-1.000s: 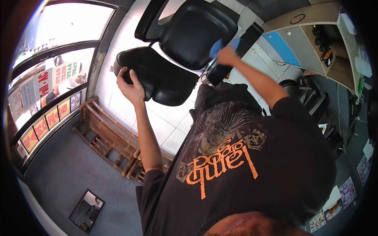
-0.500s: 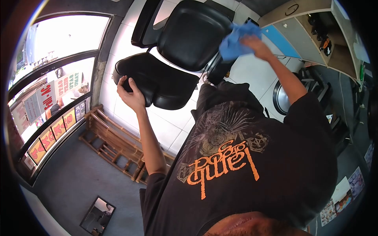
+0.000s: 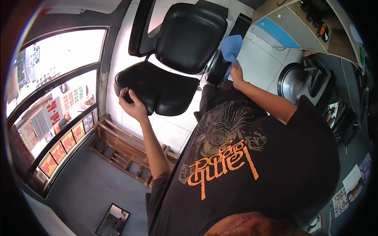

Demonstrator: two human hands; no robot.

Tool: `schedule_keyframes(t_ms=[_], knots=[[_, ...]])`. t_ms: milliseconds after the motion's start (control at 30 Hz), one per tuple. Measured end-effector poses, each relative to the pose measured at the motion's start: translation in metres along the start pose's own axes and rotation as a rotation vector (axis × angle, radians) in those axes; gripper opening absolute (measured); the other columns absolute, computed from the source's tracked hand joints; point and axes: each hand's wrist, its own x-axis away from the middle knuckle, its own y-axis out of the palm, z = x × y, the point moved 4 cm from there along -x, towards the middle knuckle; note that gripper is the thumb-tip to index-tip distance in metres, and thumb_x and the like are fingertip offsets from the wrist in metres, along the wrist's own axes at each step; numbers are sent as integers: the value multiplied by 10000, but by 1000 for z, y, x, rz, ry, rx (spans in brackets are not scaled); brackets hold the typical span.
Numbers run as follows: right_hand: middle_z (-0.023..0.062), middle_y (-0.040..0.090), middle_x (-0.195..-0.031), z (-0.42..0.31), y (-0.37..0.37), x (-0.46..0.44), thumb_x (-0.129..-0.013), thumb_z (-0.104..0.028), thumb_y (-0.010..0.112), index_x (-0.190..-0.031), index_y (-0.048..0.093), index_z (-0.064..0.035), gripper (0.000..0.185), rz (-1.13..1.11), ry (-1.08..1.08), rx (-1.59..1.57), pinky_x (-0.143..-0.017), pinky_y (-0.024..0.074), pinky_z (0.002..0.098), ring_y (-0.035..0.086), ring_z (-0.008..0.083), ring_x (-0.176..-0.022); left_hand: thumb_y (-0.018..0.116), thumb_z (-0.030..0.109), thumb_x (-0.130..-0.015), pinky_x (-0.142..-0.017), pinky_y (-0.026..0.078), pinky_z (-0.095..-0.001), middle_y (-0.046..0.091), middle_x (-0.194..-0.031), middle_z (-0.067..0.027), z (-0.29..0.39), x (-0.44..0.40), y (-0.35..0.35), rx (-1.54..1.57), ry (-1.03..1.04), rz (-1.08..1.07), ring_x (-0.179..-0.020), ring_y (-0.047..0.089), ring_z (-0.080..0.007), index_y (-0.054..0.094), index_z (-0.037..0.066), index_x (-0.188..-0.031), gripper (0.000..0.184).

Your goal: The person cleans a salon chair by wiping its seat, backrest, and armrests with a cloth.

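A black padded chair has a square seat [image 3: 191,38] and a curved backrest [image 3: 161,85] tilted towards my body. My left hand [image 3: 133,104] rests on the backrest's left end, fingers apart over its edge. In my right hand [image 3: 237,74] is a blue cloth [image 3: 231,48], pinched at its lower part while the rest fans out above the fingers. The cloth is beside the chair's right armrest [image 3: 241,27], with part of it hanging by the armrest's near end.
A bamboo bench [image 3: 126,147] stands at the lower left, below the window [image 3: 65,51]. A wooden cabinet [image 3: 289,33] is at the upper right. Behind my right arm is a round metallic-topped stool [image 3: 291,82]. White tiles [image 3: 260,59] cover the floor.
My right hand moved right and up with the cloth, then came back down and left beside the armrest. My left hand stayed on the backrest. The whole view shifted slightly.
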Motion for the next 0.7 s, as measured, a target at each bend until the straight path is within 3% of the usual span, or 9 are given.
schedule_keyframes(t_ms=[67, 100, 133, 233, 300, 400, 500, 567, 700], knots=[[148, 536, -1495, -18, -11, -10, -1051, -362, 549, -1487, 499, -153, 487, 20, 432, -340, -1109, 448, 491, 513, 347, -1385, 659, 167, -1018, -1066, 422, -406, 688, -1137, -149, 1, 1, 0, 10, -7, -1, -1161, 580, -289, 659, -28, -1157, 240], [94, 575, -1415, -36, -13, -24, -1036, -485, 536, -1437, 524, -120, 542, 58, 461, -438, -1048, 491, 520, 588, 287, -1272, 659, 167, -1018, -1067, 422, -406, 687, -1138, -149, 1, 1, 1, -4, -6, -4, -1162, 580, -290, 661, -26, -1154, 237], [99, 579, -1423, -55, -14, -48, -1042, -450, 525, -1386, 549, -68, 514, 116, 381, -609, -1049, 497, 495, 596, 280, -1277, 659, 167, -1017, -1067, 422, -407, 687, -1138, -149, -1, 0, 0, -21, -2, -6, -1162, 579, -290, 663, -24, -1152, 234], [111, 709, -1148, -147, -20, -110, -1029, -389, 515, -1217, 656, -46, 415, 271, 183, -797, -910, 577, 438, 716, 276, -1053, 658, 162, -1016, -1067, 423, -410, 687, -1134, -148, -1, 0, 1, -23, 4, -8, -1167, 580, -291, 668, -19, -1146, 224], [166, 705, -1183, -170, -27, -179, -1025, -424, 522, -1308, 624, -8, 514, 434, -157, -592, -943, 547, 442, 689, 347, -1148, 657, 158, -1014, -1067, 424, -412, 688, -1132, -146, -1, 2, -2, -24, 3, -10, -1171, 580, -292, 670, -18, -1145, 220], [190, 656, -1334, -219, -33, -195, -989, -369, 558, -1391, 597, -35, 524, 369, -493, 283, -1066, 469, 533, 608, 419, -1267, 656, 157, -1011, -1067, 423, -415, 688, -1130, -144, -2, 0, -1, -30, -1, -10, -1176, 581, -294, 671, -18, -1146, 222], [158, 576, -1473, -186, -3, -194, -913, -301, 609, -1411, 602, -65, 551, 211, -967, 1091, -1140, 364, 633, 476, 445, -1402, 654, 165, -1008, -1069, 422, -419, 690, -1130, -142, 0, 1, -3, -26, -11, -4, -1181, 581, -299, 675, -16, -1143, 227], [103, 572, -1481, -175, 15, -147, -826, -259, 662, -1373, 630, -66, 581, 200, -1108, 1190, -1161, 303, 687, 397, 421, -1464, 653, 170, -1007, -1072, 421, -422, 692, -1130, -142, -1, 1, -2, -18, -16, 17, -1188, 580, -302, 679, -13, -1139, 228], [144, 717, -1144, -120, 53, -26, -703, -230, 707, -1016, 758, -39, 370, -316, -1153, 1415, -1232, 234, 596, 479, 373, -1388, 650, 171, -1004, -1084, 414, -427, 699, -1124, -139, 0, 0, -2, -37, -33, 17, -1213, 579, -306, 687, -4, -1125, 216]])
